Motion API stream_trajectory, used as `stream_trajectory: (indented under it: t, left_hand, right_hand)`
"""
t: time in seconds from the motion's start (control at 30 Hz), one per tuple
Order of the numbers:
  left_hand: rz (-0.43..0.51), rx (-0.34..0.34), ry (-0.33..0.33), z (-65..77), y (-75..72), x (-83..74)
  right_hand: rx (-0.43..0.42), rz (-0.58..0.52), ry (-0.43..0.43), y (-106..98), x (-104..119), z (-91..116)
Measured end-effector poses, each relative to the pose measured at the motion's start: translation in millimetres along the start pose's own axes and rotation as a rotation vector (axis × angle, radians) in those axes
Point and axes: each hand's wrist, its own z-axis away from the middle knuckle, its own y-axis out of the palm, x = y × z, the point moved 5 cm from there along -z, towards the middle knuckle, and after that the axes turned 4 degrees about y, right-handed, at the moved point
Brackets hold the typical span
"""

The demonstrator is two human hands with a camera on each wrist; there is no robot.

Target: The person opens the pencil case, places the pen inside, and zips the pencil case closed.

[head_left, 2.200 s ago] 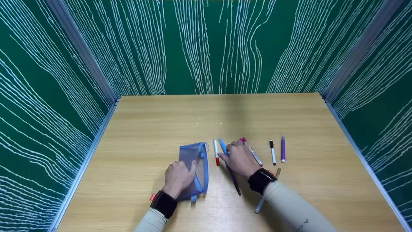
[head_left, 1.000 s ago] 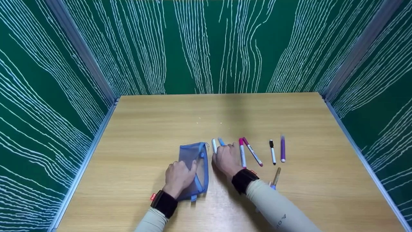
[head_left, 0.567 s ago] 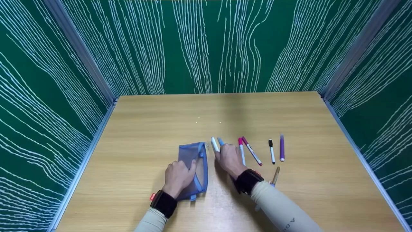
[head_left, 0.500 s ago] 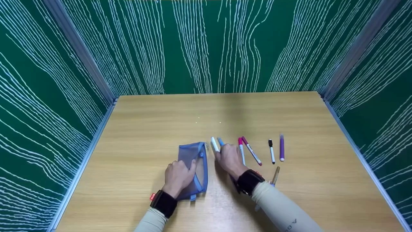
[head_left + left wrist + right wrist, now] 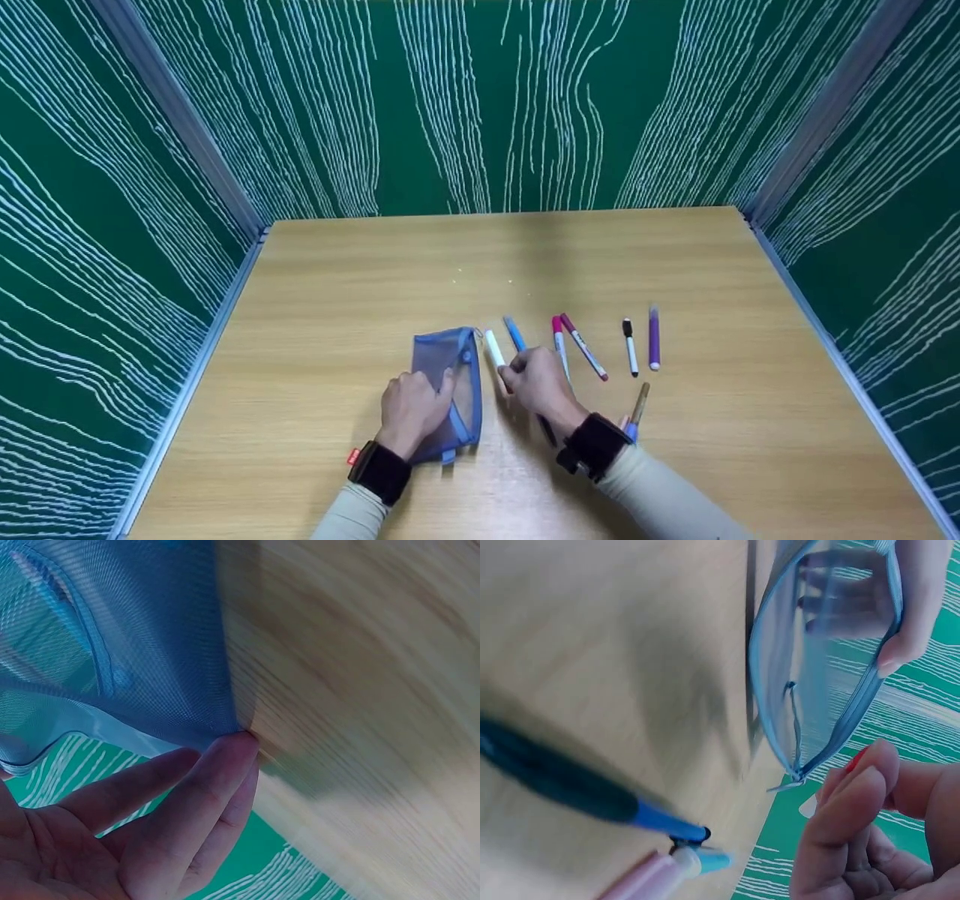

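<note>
My left hand grips a blue mesh zip pouch, which lies on the wooden table with its zip side to the right. In the right wrist view the left thumb is on the pouch's zipped rim, its mouth gaping, and the other fingers show through the mesh. My right hand pinches a white marker by its red end, just right of the pouch. Between the right fingertips in the right wrist view, only a bit of red shows. A blue pen with a dark end passes beneath this hand.
Right of the hand lie a pink-capped marker, a maroon-capped marker, a black-capped marker and a purple marker. A brown-ended pen is partly behind the right forearm. Green walls with white lines enclose the table.
My right hand has moved left from the pink and maroon markers, taken hold of the white marker and tilted it, then shifted slightly nearer me. The left hand and pouch have stayed put.
</note>
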Motion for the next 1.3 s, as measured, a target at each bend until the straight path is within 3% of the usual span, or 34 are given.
stream_trajectory:
  t: [0.33,0.57,0.93,1.1,1.3]
  left_hand:
    - [0.000,0.002,-0.011,1.1,-1.2,-0.1]
    - [0.002,0.016,-0.024,0.6,-0.4,0.9]
    - [0.005,0.009,-0.023,0.9,-0.5,1.1]
    - [0.007,-0.005,-0.009,0.2,-0.5,0.2]
    - [0.022,-0.068,0.017,0.0,-1.7,-0.2]
  right_hand:
    - [0.040,-0.092,0.033,7,-1,18]
    - [0.163,-0.171,0.105,30,3,22]
    - [0.247,-0.188,0.206,66,17,11]
    - [0.246,-0.143,0.184,77,23,3]
    - [0.196,-0.026,0.073,86,28,-3]
